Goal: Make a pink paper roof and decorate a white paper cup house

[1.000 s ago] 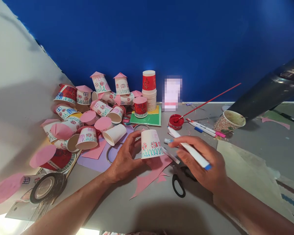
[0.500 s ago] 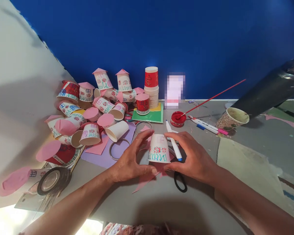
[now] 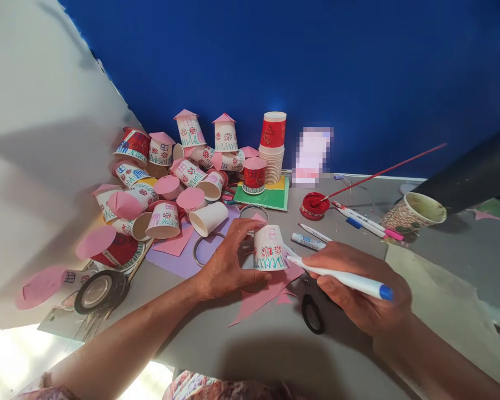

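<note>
My left hand (image 3: 227,265) grips an upside-down white paper cup (image 3: 269,248) decorated with red flowers and teal grass, standing on pink paper scraps (image 3: 263,294). My right hand (image 3: 360,289) holds a white marker with a blue end cap (image 3: 341,277); its tip touches the cup's lower right side. Black-handled scissors (image 3: 312,314) lie on the grey table (image 3: 254,355) just under my right hand.
A heap of decorated cups with pink roofs (image 3: 166,178) fills the back left, beside a stack of red cups (image 3: 272,147). A red paint pot (image 3: 314,204) with a thin brush, loose markers (image 3: 364,219), a patterned cup (image 3: 414,212), a tape roll (image 3: 100,290) and wire rings lie around.
The cup went from held up to standing on the pink scraps. My right hand turned the marker so its tip now meets the cup's side. The view shifted left.
</note>
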Tool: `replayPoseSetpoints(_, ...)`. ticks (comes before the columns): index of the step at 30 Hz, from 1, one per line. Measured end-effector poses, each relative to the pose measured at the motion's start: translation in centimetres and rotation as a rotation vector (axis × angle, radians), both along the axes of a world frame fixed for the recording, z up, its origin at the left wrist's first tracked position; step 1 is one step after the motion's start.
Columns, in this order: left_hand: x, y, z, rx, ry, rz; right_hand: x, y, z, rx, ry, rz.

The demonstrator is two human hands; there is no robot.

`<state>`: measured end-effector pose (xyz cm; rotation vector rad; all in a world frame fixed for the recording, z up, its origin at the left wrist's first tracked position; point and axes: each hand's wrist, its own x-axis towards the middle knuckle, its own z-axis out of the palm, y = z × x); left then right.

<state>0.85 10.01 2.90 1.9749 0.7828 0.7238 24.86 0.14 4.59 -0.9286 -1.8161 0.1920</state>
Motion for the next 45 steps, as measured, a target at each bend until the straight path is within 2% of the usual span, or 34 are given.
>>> replayPoseSetpoints(7, 0.0, 0.0, -0.4, -0.002, -0.025, 0.002, -0.5, -0.3, -0.6, -0.123, 0.053, -0.020)
replayPoseSetpoints(14, 0.0, -0.1, -0.2, -0.004, -0.011, 0.005, -0.5, -0.1, -0.3, -0.122, -0.004, -0.004)
replayPoseSetpoints(19, 0.0, -0.1, -0.4, -0.015, -0.021, 0.014, -0.4, -0.2, 0.0, -0.103, -0.001, -0.071)
replayPoseSetpoints(25, 0.0, -0.1, -0.7, -0.031, -0.035, 0.019, -0.4, 0.0, 0.0, -0.092, -0.023, -0.064)
replayPoseSetpoints(32, 0.1, -0.1, -0.4, 0.017, 0.021, 0.041, -0.2, 0.0, 0.3, -0.089, 0.019, -0.112)
replayPoseSetpoints(38, 0.1, -0.1, -0.6, 0.005, -0.002, 0.030, -0.2, 0.1, 0.4, -0.119, -0.035, -0.113)
replayPoseSetpoints(45, 0.1, -0.4, -0.5, 0.084, 0.040, 0.047, -0.2, -0.1, 0.1, -0.112, 0.025, -0.103)
